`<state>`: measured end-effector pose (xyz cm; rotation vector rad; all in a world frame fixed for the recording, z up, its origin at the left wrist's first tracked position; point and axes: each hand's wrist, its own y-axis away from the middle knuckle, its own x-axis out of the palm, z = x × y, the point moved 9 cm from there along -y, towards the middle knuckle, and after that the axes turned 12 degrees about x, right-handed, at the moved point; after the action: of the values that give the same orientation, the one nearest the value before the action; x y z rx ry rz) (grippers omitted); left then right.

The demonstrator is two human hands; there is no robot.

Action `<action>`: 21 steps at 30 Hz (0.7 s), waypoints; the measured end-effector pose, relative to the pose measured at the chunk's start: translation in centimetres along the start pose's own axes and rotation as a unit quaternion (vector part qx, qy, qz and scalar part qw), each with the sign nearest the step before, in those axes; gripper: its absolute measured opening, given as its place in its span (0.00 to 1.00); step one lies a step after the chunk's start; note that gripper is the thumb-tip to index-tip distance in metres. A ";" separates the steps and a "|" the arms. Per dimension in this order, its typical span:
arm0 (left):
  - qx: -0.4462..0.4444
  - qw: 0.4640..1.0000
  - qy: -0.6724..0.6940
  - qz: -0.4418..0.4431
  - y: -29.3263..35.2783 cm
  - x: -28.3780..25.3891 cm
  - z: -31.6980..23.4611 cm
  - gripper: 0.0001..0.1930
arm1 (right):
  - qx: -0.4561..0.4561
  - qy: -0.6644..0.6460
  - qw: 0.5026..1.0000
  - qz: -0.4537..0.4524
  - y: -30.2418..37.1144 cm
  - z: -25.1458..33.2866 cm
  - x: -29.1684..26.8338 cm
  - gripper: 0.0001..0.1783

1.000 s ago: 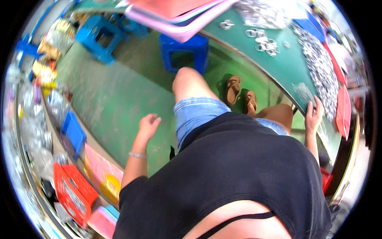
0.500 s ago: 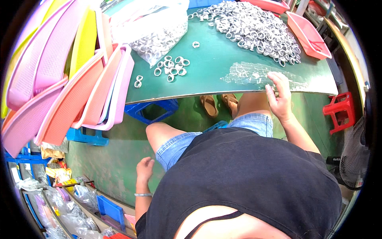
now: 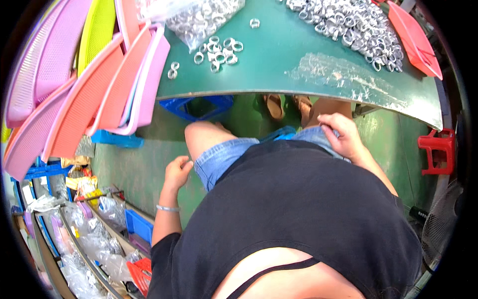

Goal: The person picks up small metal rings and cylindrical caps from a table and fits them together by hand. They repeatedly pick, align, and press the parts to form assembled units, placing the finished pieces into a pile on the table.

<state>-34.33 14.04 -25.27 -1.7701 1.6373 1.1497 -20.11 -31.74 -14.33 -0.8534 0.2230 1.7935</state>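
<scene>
My left hand [image 3: 178, 172] hangs beside my left thigh, away from the table. Its fingers are loosely bent and I see nothing in them. Just above my lap, in front of the table edge, is my right hand [image 3: 342, 135], with thumb and bent fingers apart and nothing visible between them. On the green table [image 3: 259, 70] lies a small group of silver-coloured metal rings [image 3: 217, 52]. One ring [image 3: 255, 23] lies alone, and two more [image 3: 173, 71] sit at the left. A large heap of rings [image 3: 351, 30] covers the far right.
A clear plastic bag of rings [image 3: 204, 20] lies by stacked pink, orange and yellow baskets [image 3: 107, 84] on the left. A coral tray [image 3: 416, 42] stands at the right. Below are a red stool [image 3: 437, 149], a blue stool [image 3: 199, 107], a fan [image 3: 440, 229] and bagged goods [image 3: 94, 234].
My right hand has drawn back from over the table edge to my lap, its fingers more bent. My left hand has risen slightly beside my thigh. The view has tilted, showing less of the table's far side.
</scene>
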 end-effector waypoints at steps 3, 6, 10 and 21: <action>-0.034 0.999 0.001 0.016 -0.1 -0.2 -1.6 0.20 | 0.025 -0.008 1.000 -0.001 0.1 -1.5 -0.2 0.12; -0.032 0.999 -0.013 0.020 0.4 -0.1 -1.7 0.19 | 0.037 -0.013 0.999 0.011 0.3 -2.5 0.2 0.13; -0.072 0.997 -0.003 0.038 1.1 0.0 -1.9 0.18 | 0.051 -0.013 0.998 0.022 0.1 -3.3 0.9 0.12; -0.095 0.995 -0.021 0.027 1.9 -0.4 -0.1 0.18 | 0.070 -0.017 0.996 0.057 -0.6 -4.8 1.9 0.12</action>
<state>-36.08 13.87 -24.51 -1.8126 1.6044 1.3998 -17.80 -32.58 -18.88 -0.7217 0.3774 1.8725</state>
